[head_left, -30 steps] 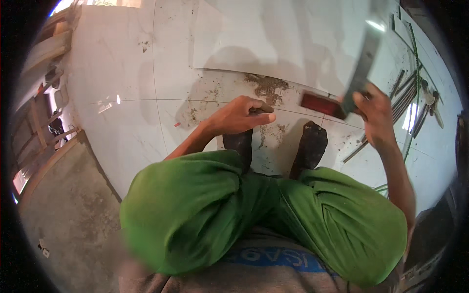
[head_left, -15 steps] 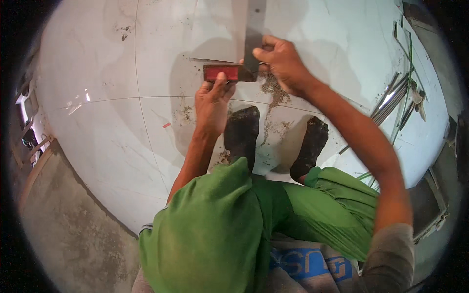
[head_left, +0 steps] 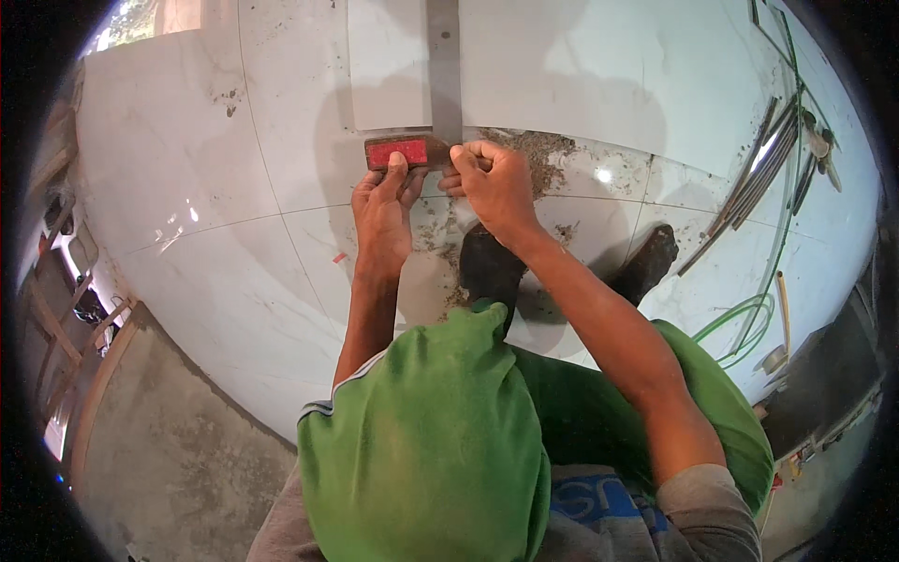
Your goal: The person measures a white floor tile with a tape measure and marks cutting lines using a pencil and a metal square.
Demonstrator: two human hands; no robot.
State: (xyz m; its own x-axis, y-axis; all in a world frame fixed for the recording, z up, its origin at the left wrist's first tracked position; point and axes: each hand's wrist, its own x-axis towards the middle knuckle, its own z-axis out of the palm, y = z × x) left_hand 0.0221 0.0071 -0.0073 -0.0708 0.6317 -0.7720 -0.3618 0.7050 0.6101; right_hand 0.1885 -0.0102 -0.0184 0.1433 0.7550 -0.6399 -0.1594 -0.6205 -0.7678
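1. One square [head_left: 445, 108], ahead of the feet, its blade running over one white slab [head_left: 562, 75].
2. Two hands: the left hand [head_left: 382, 214] holds the square's red handle, thumb on top; the right hand [head_left: 496, 183] is narrow, fingers drawn together at the corner, whether gripping I cannot tell.
3. Two dark-covered feet [head_left: 492, 267].
4. One red scrap [head_left: 339, 258], left of the left forearm.
5. Several bars [head_left: 755, 178] at right, too bunched to count; one green hose [head_left: 770, 309] alongside.

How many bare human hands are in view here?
2. The bare left hand holds the dark, red-faced rectangular handle, thumb on top; the bare right hand is just to its right, at the corner where the handle meets the flat grey metal blade. None seem hidden.
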